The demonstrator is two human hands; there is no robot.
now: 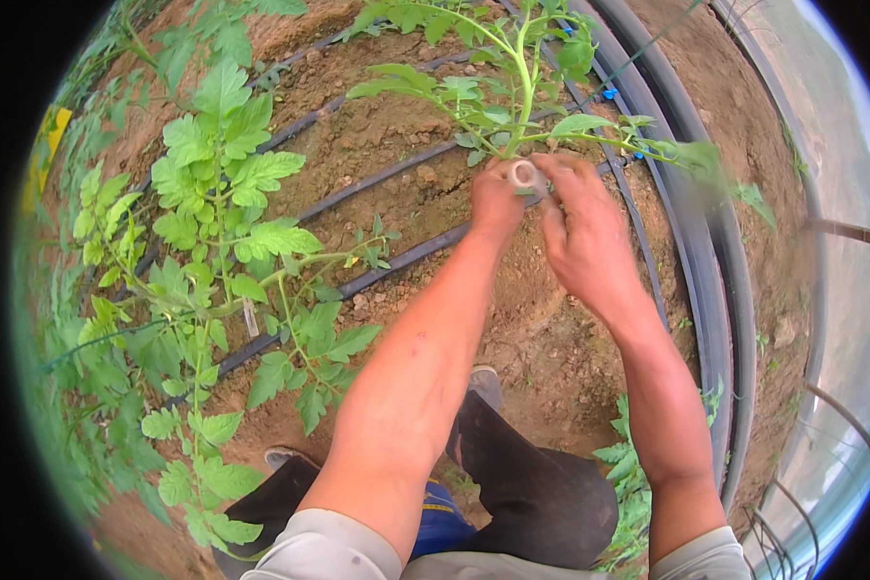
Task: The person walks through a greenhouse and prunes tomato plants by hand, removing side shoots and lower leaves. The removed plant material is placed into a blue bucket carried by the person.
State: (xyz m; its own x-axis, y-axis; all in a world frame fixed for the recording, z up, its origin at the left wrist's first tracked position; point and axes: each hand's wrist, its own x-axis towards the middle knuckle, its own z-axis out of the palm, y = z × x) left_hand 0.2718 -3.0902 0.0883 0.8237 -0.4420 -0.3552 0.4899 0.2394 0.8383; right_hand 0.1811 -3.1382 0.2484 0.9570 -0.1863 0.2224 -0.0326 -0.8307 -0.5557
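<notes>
Both my hands meet at the low stem of a tomato plant point(525, 83), close above the soil. My right hand point(583, 217) has its fingers bent around a small pale ring point(523, 174), which looks like a small roll of tape. My left hand point(496, 199) is curled against the ring's other side, right at the stem. Its fingertips are hidden, so what they grip does not show. One leafy side shoot point(609, 138) stretches rightward just above my right hand, blurred at its end.
Black drip lines point(399, 261) cross the soil, joining thick black pipes point(696, 239) on the right. Another tomato plant point(221, 196) spreads at left, near a green string point(105, 341). Beyond the pipes stands plastic sheeting point(841, 290). A blue object point(442, 518) is between my legs.
</notes>
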